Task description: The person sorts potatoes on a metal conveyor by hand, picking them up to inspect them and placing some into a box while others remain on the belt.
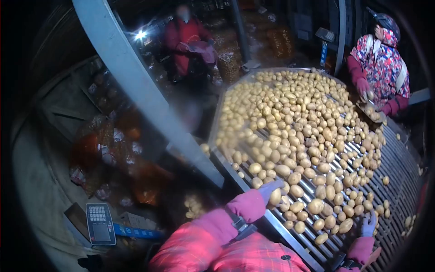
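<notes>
Many potatoes (316, 206) lie on a sorting table of metal rollers (398, 154). My left hand (271, 187), in a pale glove, reaches over the near metal rim, its fingers curled round a potato (275, 197). My right hand (369, 223), also gloved, is low over the rollers at the right with its fingers stretched out. Several potatoes lie just beyond its fingertips, and I see nothing in its grasp.
A slanting metal post (145, 90) stands left of the table. A scale display (100, 224) is at lower left, near filled net bags (147, 177). Across the table a person (383, 63) handles potatoes with a scoop-like holder (371, 111). Another person (188, 43) is behind.
</notes>
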Demonstrator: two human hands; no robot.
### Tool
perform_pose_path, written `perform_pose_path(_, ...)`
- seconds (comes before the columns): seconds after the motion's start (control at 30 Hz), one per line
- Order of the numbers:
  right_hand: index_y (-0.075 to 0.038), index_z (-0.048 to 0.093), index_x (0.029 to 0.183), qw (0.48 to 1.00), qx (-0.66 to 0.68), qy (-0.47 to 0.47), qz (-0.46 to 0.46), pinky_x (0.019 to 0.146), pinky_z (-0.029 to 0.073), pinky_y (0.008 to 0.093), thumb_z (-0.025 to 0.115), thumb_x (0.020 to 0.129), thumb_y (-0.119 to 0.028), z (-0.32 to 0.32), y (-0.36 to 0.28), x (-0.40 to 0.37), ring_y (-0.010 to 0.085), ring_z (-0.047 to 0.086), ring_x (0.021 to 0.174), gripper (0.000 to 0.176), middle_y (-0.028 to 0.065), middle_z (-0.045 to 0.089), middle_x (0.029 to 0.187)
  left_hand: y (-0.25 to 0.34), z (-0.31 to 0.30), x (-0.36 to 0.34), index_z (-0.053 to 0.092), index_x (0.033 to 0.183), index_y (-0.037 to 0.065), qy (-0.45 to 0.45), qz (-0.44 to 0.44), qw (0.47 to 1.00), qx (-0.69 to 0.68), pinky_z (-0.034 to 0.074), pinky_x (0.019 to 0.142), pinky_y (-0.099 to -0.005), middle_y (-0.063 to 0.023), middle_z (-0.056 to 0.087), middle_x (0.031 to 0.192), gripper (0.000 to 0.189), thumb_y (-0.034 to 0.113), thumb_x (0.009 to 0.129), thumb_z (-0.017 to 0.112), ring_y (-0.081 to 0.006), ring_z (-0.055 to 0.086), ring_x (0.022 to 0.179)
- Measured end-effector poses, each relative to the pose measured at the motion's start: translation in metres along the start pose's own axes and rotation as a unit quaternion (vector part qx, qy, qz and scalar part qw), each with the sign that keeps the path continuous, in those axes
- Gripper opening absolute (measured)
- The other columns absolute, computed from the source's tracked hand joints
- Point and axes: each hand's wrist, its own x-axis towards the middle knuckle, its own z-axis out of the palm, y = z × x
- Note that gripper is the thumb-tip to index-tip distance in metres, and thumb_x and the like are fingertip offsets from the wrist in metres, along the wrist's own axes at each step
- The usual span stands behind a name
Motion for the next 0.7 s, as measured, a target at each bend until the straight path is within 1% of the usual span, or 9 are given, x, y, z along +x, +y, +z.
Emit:
perform_pose_path(0.07,0.002,0.049,0.126,0.984,-0.169,0.054,0.011,0.102,0.035,0.0395,0.054,0.090,-0.027,-0.017,0.028,0.031,0.0334,0.045,0.118,0.046,0.0218,0.047,0.129,0.010,-0.004,-0.011,0.051,0.120,0.003,-0.002,0.081,0.996,0.023,0.050,0.060,-0.0299,-0.0120,0.058,0.102,0.038,0.029,0.092,0.048,-0.0172,0.059,0.075)
perform_pose_path(0.17,0.000,0.050,0.126,0.953,-0.271,0.105,0.088,0.102,0.035,0.0434,0.053,0.088,-0.033,-0.022,0.093,0.066,0.0391,0.046,0.116,0.050,0.0243,0.049,0.126,0.001,-0.020,-0.007,0.052,0.116,0.001,-0.004,0.168,0.986,0.022,0.051,0.062,-0.0312,-0.0096,0.058,0.099,0.034,0.025,0.093,0.049,-0.0167,0.060,0.075)
perform_pose_path(0.2,0.000,0.050,0.126,0.954,-0.268,0.109,0.081,0.102,0.035,0.0434,0.053,0.088,-0.033,-0.016,0.088,0.076,0.0391,0.046,0.116,0.050,0.0243,0.049,0.126,-0.006,-0.023,-0.001,0.055,0.114,0.002,0.052,0.160,0.985,0.025,0.049,0.068,-0.0300,-0.0087,0.059,0.100,0.031,0.023,0.092,0.050,-0.0168,0.058,0.082)
perform_pose_path(0.27,-0.003,0.053,0.124,0.941,-0.324,-0.013,0.099,0.100,0.036,0.0445,0.050,0.088,-0.034,0.000,0.068,0.072,0.0412,0.048,0.112,0.047,0.0227,0.055,0.119,-0.024,-0.031,0.020,0.057,0.112,0.003,0.109,0.153,0.982,0.019,0.047,0.075,-0.0288,-0.0078,0.060,0.100,0.028,0.022,0.091,0.051,-0.0169,0.057,0.089)
perform_pose_path(0.47,-0.006,0.057,0.116,0.967,-0.209,0.004,-0.145,0.093,0.041,0.0456,0.054,0.083,-0.025,0.044,-0.102,0.051,0.0382,0.052,0.104,0.039,0.0193,0.059,0.110,-0.068,-0.033,0.052,0.060,0.102,0.006,0.092,0.311,0.901,0.288,0.046,0.079,-0.0293,-0.0077,0.058,0.092,0.019,0.018,0.092,0.049,-0.0177,0.056,0.088)
perform_pose_path(0.53,-0.006,0.056,0.115,0.966,-0.055,-0.023,-0.251,0.090,0.041,0.0438,0.056,0.080,-0.024,0.073,-0.149,0.038,0.0375,0.053,0.099,0.040,0.0198,0.056,0.111,-0.059,-0.025,0.054,0.059,0.099,0.005,0.095,0.325,0.879,0.334,0.045,0.077,-0.0297,-0.0071,0.056,0.088,0.016,0.015,0.092,0.048,-0.0188,0.056,0.085)
perform_pose_path(0.6,-0.004,0.056,0.114,0.936,-0.139,-0.117,-0.303,0.091,0.040,0.0465,0.060,0.076,-0.025,0.082,-0.221,0.016,0.0377,0.052,0.101,0.044,0.0206,0.053,0.115,-0.031,-0.008,0.032,0.059,0.098,0.004,0.107,0.208,0.918,0.321,0.045,0.076,-0.0279,-0.0067,0.056,0.088,0.016,0.014,0.092,0.048,-0.0169,0.055,0.085)
perform_pose_path(0.67,-0.005,0.056,0.114,0.917,-0.120,-0.027,-0.380,0.095,0.035,0.0504,0.061,0.073,-0.028,0.127,-0.209,0.004,0.0388,0.048,0.106,0.047,0.0206,0.049,0.120,-0.036,-0.012,0.042,0.058,0.098,0.004,0.102,0.114,0.940,0.303,0.045,0.073,-0.0254,-0.0061,0.056,0.088,0.016,0.015,0.093,0.048,-0.0144,0.055,0.083)
perform_pose_path(0.7,-0.007,0.056,0.115,0.922,-0.093,-0.082,-0.367,0.097,0.031,0.0532,0.062,0.072,-0.031,0.143,-0.210,0.003,0.0391,0.045,0.111,0.049,0.0209,0.047,0.123,-0.046,-0.011,0.044,0.057,0.099,0.004,0.124,0.174,0.937,0.277,0.045,0.067,-0.0242,-0.0058,0.056,0.088,0.015,0.015,0.093,0.048,-0.0134,0.055,0.079)
